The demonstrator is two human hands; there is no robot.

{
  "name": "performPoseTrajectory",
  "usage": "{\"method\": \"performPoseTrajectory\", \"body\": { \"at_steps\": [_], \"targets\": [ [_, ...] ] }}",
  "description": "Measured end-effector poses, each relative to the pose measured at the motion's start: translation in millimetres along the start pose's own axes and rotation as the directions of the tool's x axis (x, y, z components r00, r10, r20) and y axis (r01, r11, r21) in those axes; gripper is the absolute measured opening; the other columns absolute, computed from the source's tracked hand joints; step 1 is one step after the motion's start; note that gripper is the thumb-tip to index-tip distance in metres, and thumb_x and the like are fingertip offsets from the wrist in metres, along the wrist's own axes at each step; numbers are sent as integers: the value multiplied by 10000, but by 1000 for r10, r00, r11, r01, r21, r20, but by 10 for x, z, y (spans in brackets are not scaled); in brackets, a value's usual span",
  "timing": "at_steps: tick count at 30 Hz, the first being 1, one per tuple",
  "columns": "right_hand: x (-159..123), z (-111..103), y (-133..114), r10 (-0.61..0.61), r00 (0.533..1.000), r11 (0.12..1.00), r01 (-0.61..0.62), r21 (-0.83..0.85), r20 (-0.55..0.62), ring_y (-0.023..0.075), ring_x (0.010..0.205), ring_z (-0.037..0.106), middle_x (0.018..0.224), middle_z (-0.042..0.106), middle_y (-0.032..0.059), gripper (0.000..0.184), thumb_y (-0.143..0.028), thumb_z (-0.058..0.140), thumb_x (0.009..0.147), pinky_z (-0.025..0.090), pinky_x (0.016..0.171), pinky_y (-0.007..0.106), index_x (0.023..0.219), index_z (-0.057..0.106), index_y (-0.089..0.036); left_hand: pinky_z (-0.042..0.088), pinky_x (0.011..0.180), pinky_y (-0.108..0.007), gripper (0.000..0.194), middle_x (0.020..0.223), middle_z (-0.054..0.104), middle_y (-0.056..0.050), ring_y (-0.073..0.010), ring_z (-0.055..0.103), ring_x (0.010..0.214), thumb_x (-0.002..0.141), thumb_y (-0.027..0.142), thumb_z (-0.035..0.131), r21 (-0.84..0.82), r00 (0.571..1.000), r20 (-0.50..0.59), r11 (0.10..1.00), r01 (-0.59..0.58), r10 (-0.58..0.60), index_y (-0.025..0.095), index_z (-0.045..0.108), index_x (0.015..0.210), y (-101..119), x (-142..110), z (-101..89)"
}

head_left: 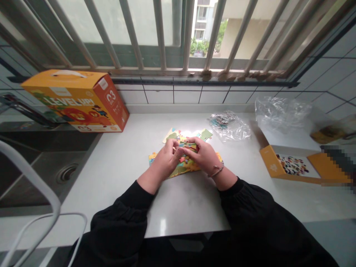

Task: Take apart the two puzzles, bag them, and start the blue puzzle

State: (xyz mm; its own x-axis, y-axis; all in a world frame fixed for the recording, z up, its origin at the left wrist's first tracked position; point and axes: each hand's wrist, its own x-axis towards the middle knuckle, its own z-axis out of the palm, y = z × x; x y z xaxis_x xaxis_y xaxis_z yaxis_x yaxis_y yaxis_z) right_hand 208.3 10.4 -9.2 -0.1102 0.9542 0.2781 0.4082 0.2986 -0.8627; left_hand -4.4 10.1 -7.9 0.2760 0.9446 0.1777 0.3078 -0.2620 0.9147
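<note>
A partly joined jigsaw puzzle (178,171), yellow with bright colours, lies flat on the counter beneath both hands. My left hand (166,157) is closed, fingers curled and thumb reaching toward the right hand. Thumb and forefinger of my right hand (205,156) pinch around a small jigsaw piece (191,146) with yellow and green on it. The hands meet over the puzzle and the left fingertips seem to be on the same piece, though its edges are partly hidden. Just beyond them lie loose jigsaw pieces (206,134), one of them green.
An orange carton (80,105) stands at the back left beside a dark sink (41,167). Clear plastic bags (235,129) with pieces lie behind the puzzle. On the right is an open yellow box (274,163). A white cable (52,200) loops at the lower left.
</note>
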Motion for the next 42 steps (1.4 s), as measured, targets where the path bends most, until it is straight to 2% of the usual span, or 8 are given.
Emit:
{"method": "performPoseTrajectory", "body": {
  "at_steps": [4,7,14,24,28,36,39,42],
  "targets": [
    [160,-302,187,168,964,964,-205,-168,-208,301,1035,786,1175,828,111,425,-488,844,885,594,946,440,1205,756,-222,541,1053,-453,245,1186,691,-144,-308,674,1109,1074,360,604,467,984,-133,883,-41,116,192,659,1244,-83,126,-78],
    [265,-408,294,235,953,863,-296,-409,-193,340,1139,765,1250,813,163,497,-474,845,892,569,987,439,1278,749,-177,507,1117,-519,315,1307,676,-203,-379,625,1246,1068,362,591,717,987,-162,689,105,18,159,682,1291,-124,221,-95],
    [283,-354,326,232,970,748,-222,-626,-67,376,1194,691,1233,723,232,585,-614,789,933,541,1037,444,1258,746,-130,522,1050,-550,587,1355,639,-249,-457,572,1296,1004,653,659,811,967,-220,528,253,-125,137,718,1280,-69,440,-62],
    [207,-290,330,201,973,931,-226,-287,-115,274,867,707,984,734,53,625,-525,922,738,570,807,410,1189,623,-213,513,1038,-493,285,1241,710,-145,-378,637,1218,937,459,802,651,971,-184,722,235,-150,225,763,1096,-236,572,-62],
    [181,-238,315,233,963,972,-236,-6,-136,274,936,760,1052,788,65,648,-526,940,733,607,859,424,1243,678,-224,505,1045,-501,478,1274,709,-158,-390,634,1236,905,567,831,645,978,-159,736,207,-135,205,749,1207,-195,545,-40],
    [170,-188,178,435,892,695,-248,675,-120,161,756,736,890,787,-2,546,-603,1000,677,610,660,262,967,713,-241,508,1068,-507,579,1351,680,-174,-400,618,1296,938,631,796,697,987,-138,699,157,-84,201,753,1324,-152,496,-36],
    [154,-186,122,425,900,667,-240,706,-96,173,819,747,945,792,9,551,-635,975,696,619,712,280,991,709,-252,494,1107,-472,424,1376,693,-144,-337,625,1312,1095,536,598,656,986,-164,750,88,28,213,747,1326,-98,479,-19],
    [133,-183,133,319,944,845,-244,477,-81,212,824,731,920,772,30,475,-673,854,837,604,746,341,992,718,-246,487,1120,-484,471,1407,688,-146,-350,611,1322,1079,564,608,703,990,-120,710,36,69,212,725,1371,-55,440,37]
  ]
}}
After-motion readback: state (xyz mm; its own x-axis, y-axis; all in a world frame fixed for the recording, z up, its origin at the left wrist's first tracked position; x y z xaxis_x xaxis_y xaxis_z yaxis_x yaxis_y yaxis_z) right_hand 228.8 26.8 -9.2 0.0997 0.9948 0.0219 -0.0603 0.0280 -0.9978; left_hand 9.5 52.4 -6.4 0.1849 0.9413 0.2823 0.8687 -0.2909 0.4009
